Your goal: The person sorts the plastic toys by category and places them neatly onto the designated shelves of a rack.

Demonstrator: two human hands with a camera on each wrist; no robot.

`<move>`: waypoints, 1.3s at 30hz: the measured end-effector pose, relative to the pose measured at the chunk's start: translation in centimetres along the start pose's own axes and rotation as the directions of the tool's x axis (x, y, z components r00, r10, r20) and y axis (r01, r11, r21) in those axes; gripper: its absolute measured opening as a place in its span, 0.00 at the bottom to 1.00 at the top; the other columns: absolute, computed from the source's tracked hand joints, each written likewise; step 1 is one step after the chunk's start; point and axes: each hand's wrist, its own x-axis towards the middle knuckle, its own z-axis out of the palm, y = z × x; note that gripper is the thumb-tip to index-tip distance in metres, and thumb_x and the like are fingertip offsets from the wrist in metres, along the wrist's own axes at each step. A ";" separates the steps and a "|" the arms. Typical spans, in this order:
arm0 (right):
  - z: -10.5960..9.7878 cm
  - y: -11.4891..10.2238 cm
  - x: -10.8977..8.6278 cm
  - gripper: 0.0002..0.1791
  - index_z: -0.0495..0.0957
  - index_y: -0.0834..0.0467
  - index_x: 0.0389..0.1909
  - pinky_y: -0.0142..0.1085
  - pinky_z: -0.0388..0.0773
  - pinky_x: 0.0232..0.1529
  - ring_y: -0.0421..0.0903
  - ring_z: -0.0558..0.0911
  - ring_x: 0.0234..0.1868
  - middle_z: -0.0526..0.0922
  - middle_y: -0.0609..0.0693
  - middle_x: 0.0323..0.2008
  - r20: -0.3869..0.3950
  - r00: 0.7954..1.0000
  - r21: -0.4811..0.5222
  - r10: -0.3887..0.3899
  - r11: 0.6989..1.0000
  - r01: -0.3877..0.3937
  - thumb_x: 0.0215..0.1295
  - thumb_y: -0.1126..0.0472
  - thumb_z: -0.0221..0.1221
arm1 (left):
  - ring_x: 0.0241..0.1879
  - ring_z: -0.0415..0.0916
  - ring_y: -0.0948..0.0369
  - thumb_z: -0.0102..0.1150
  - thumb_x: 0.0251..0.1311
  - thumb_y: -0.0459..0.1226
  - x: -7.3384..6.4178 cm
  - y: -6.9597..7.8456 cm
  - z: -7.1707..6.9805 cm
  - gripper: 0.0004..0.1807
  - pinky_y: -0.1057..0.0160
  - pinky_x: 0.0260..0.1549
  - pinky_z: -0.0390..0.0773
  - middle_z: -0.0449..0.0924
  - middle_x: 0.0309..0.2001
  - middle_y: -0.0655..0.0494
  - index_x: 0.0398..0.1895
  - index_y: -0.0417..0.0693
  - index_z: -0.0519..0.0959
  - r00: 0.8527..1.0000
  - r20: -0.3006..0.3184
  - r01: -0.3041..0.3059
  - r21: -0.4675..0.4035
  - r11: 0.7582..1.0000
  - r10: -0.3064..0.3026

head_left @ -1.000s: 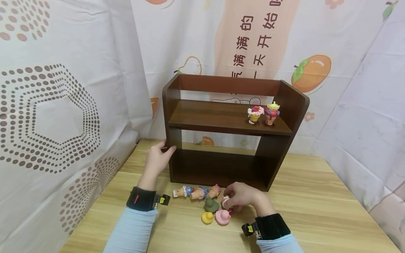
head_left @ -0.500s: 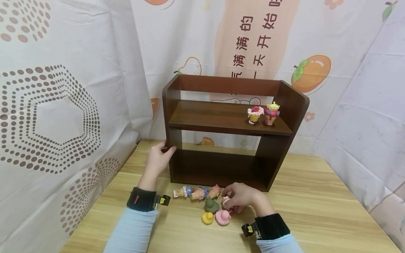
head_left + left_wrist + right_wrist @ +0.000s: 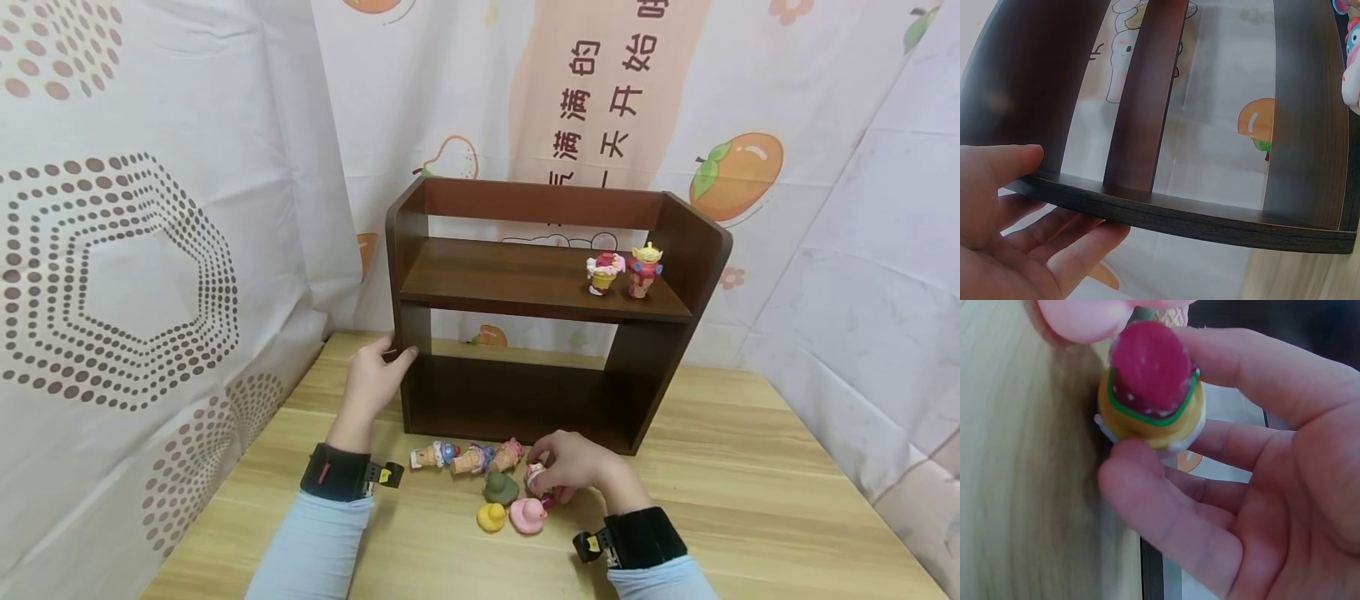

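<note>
My left hand [image 3: 372, 377] grips the front edge of the left side panel of a dark brown two-tier shelf [image 3: 495, 265]. In the left wrist view the thumb lies on the panel's inner face, the fingers on its outer face. Low over the table, my right hand [image 3: 579, 462] pinches a small toy figurine [image 3: 1154, 381] between thumb and fingers. The figurine shows a magenta top, a green band and a yellow body; the hand partly hides it. Right beside it sits a pink rubber duck [image 3: 528, 516], with a green duck [image 3: 500, 488] and a yellow duck [image 3: 491, 517] to its left.
Three ice-cream-cone figurines, one with a blue top [image 3: 435, 454], lie along the shelf's front. Two more toys, a pink-topped cone [image 3: 602, 273] and a red-and-yellow figurine [image 3: 643, 271], stand at the upper tier's right. Patterned curtains [image 3: 172, 275] hang behind the wooden table [image 3: 712, 492].
</note>
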 end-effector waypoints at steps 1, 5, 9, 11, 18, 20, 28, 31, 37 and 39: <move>0.0 0.1 0.0 0.24 0.81 0.63 0.52 0.45 0.85 0.26 0.52 0.85 0.22 0.81 0.54 0.32 -0.007 1.000 0.001 -0.004 1.000 0.004 0.53 0.63 0.72 | 0.54 0.81 0.47 0.63 0.68 0.44 0.0 0.0 0.0 0.26 0.47 0.50 0.82 0.82 0.57 0.41 0.65 0.40 0.78 1.000 0.002 0.002 0.000 1.000 -0.002; -0.2 0.4 0.1 0.25 0.80 0.63 0.54 0.45 0.85 0.26 0.52 0.85 0.22 0.80 0.56 0.34 -0.051 0.998 -0.012 -0.026 1.000 0.026 0.53 0.63 0.72 | 0.54 0.81 0.47 0.63 0.68 0.45 0.0 -0.1 0.1 0.26 0.47 0.50 0.82 0.82 0.57 0.41 0.65 0.41 0.78 1.000 0.003 0.009 -0.009 1.000 -0.009; -0.4 0.6 0.2 0.27 0.80 0.62 0.55 0.43 0.85 0.27 0.49 0.84 0.23 0.79 0.55 0.35 -0.105 0.994 -0.029 -0.039 0.999 0.036 0.53 0.62 0.73 | 0.55 0.81 0.47 0.63 0.68 0.45 0.0 -0.1 0.1 0.27 0.47 0.50 0.82 0.81 0.58 0.41 0.66 0.41 0.78 1.000 0.001 0.019 -0.011 1.000 -0.019; -0.5 0.7 0.2 0.27 0.80 0.61 0.55 0.42 0.85 0.27 0.48 0.83 0.24 0.79 0.54 0.36 -0.135 0.990 -0.045 -0.043 0.998 0.037 0.53 0.61 0.74 | 0.55 0.81 0.47 0.63 0.68 0.45 0.0 0.0 0.1 0.27 0.48 0.50 0.82 0.81 0.58 0.41 0.65 0.41 0.78 1.000 0.000 0.020 -0.010 1.000 -0.020; -1.0 0.5 0.3 0.27 0.81 0.58 0.56 0.39 0.80 0.32 0.46 0.78 0.33 0.81 0.49 0.35 -0.258 0.962 -0.150 -0.090 0.987 0.052 0.53 0.58 0.74 | 0.54 0.81 0.47 0.63 0.68 0.45 0.0 0.1 0.0 0.26 0.47 0.50 0.82 0.82 0.56 0.41 0.64 0.40 0.79 1.000 0.000 0.017 -0.004 1.000 -0.017; -1.2 0.4 0.2 0.28 0.81 0.57 0.56 0.39 0.78 0.32 0.46 0.77 0.33 0.80 0.48 0.35 -0.283 0.953 -0.174 -0.110 0.983 0.062 0.53 0.58 0.74 | 0.54 0.81 0.47 0.63 0.68 0.45 0.0 0.0 0.0 0.27 0.47 0.50 0.82 0.82 0.56 0.41 0.64 0.40 0.79 1.000 0.000 0.017 -0.005 1.000 -0.017; -1.9 0.1 -0.4 0.28 0.80 0.56 0.58 0.38 0.78 0.31 0.44 0.77 0.32 0.79 0.46 0.34 -0.367 0.911 -0.198 -0.186 0.973 0.118 0.56 0.57 0.74 | 0.55 0.81 0.46 0.63 0.68 0.45 0.0 0.0 0.1 0.27 0.47 0.51 0.82 0.81 0.58 0.40 0.66 0.39 0.77 1.000 0.001 0.018 -0.014 1.000 -0.018; -2.1 -0.1 -0.6 0.28 0.79 0.56 0.59 0.38 0.78 0.32 0.43 0.78 0.31 0.79 0.46 0.35 -0.398 0.893 -0.201 -0.212 0.969 0.140 0.56 0.58 0.74 | 0.54 0.82 0.47 0.63 0.68 0.45 0.0 0.0 0.1 0.27 0.48 0.50 0.82 0.82 0.57 0.41 0.65 0.40 0.78 1.000 0.001 0.018 -0.016 1.000 -0.018; -2.5 -0.5 -0.9 0.28 0.78 0.54 0.60 0.36 0.80 0.31 0.42 0.79 0.30 0.81 0.46 0.38 -0.462 0.848 -0.190 -0.261 0.963 0.193 0.58 0.59 0.73 | 0.54 0.82 0.47 0.63 0.68 0.45 0.1 -0.1 0.1 0.26 0.48 0.49 0.82 0.82 0.57 0.41 0.64 0.41 0.79 1.000 -0.004 0.015 -0.012 1.000 -0.015; -2.6 -0.7 -1.0 0.28 0.78 0.52 0.60 0.35 0.80 0.31 0.42 0.79 0.30 0.81 0.46 0.39 -0.482 0.829 -0.197 -0.284 0.957 0.213 0.58 0.59 0.74 | 0.54 0.82 0.47 0.63 0.68 0.45 0.1 -0.1 0.1 0.26 0.48 0.49 0.82 0.82 0.57 0.40 0.64 0.40 0.79 1.000 -0.002 0.013 -0.013 1.000 -0.013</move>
